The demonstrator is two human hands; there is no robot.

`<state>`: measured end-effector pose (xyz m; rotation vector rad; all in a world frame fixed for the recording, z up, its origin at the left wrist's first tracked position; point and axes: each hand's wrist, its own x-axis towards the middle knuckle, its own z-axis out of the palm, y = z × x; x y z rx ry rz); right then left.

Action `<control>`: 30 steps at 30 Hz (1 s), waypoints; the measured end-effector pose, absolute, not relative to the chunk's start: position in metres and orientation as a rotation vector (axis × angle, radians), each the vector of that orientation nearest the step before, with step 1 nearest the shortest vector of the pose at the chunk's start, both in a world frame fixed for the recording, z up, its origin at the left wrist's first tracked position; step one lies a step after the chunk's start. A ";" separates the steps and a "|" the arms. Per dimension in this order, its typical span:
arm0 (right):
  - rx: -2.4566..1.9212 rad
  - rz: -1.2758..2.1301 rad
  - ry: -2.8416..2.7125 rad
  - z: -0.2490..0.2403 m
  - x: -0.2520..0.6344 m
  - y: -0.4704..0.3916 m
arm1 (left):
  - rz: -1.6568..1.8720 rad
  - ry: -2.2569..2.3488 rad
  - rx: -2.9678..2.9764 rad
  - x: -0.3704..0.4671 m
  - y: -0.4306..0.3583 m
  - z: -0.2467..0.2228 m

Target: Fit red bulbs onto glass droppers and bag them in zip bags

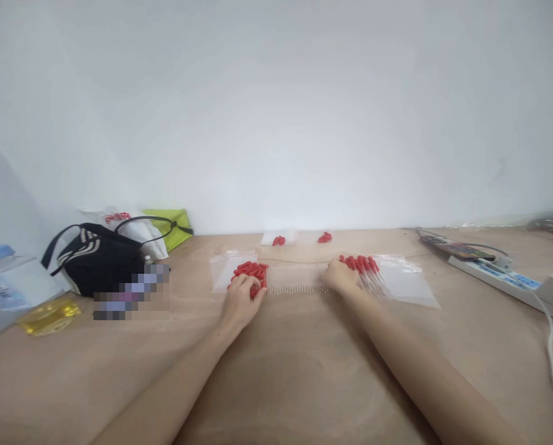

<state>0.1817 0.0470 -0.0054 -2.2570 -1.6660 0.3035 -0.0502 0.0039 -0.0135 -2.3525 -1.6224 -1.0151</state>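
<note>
Where the row of thin pale sticks (297, 279) lies: on the table (280, 371), side by side between the two hands, its right end partly covered.
Left hand (242, 303): just left of the row, fingers bent and partly spread over the near edge of the pile of red pieces (251, 270); whether it grips one, I cannot tell.
Right hand (342, 276): at the row's right end, fingers curled in; anything they hold is hidden.
Red-topped sticks (369, 266): fanned out just right of the row, near the right hand.
Risk to the row: a brush from the right hand could knock sticks askew, as they look light and loose.
Risk to the pile: fingers pressing its edge could push pieces in among the sticks.
Left clear bag (219, 272): left of the row, the pile overlapping it; inside or on top, I cannot tell.
Right clear bag (410, 287): right of the row, lying flat, its right part apparently unfilled.
Black bag (104, 259): well left of the row; contents out of sight.
Clear container (49, 316): farther left of the row, with something yellow inside.
</note>
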 end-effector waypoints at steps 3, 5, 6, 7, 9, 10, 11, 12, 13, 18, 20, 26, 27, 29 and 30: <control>-2.274 0.371 -1.642 -0.005 0.184 0.050 | -0.923 -1.705 -2.277 -0.059 0.012 -0.012; -2.279 0.407 -1.629 -0.004 0.185 0.052 | -0.853 -1.735 -2.286 -0.060 0.013 -0.013; -2.280 0.421 -1.623 -0.004 0.185 0.053 | -0.823 -1.740 -2.294 -0.059 0.014 -0.013; -2.280 0.432 -1.619 -0.004 0.185 0.053 | -0.801 -1.742 -2.300 -0.059 0.014 -0.014; -2.274 0.446 -1.618 -0.004 0.185 0.054 | -0.788 -1.739 -2.303 -0.058 0.014 -0.015; -2.267 0.450 -1.620 -0.005 0.185 0.054 | -0.796 -1.736 -2.297 -0.058 0.014 -0.016; -2.259 0.449 -1.623 -0.005 0.185 0.054 | -0.808 -1.732 -2.285 -0.059 0.015 -0.016; -2.248 0.443 -1.627 -0.005 0.185 0.054 | -0.822 -1.729 -2.270 -0.060 0.015 -0.016; -2.236 0.433 -1.631 -0.004 0.185 0.053 | -0.839 -1.728 -2.249 -0.060 0.015 -0.015; -2.075 0.308 -1.703 0.001 0.195 0.038 | -1.097 -1.627 -2.182 -0.053 0.003 -0.006; -1.980 0.235 -1.750 0.000 0.202 0.024 | -1.241 -1.531 -2.279 -0.043 -0.006 -0.004; -1.432 -0.090 -2.030 -0.024 0.221 -0.028 | -1.113 -1.496 -2.753 -0.013 -0.028 -0.014; -1.368 -0.083 -2.071 -0.028 0.222 -0.035 | -1.064 -1.523 -2.785 -0.011 -0.029 -0.016; -1.291 -0.033 -2.134 -0.032 0.221 -0.045 | -1.017 -1.570 -2.799 -0.009 -0.030 -0.017; -1.271 -0.007 -2.154 -0.033 0.220 -0.048 | -1.010 -1.576 -2.801 -0.009 -0.030 -0.018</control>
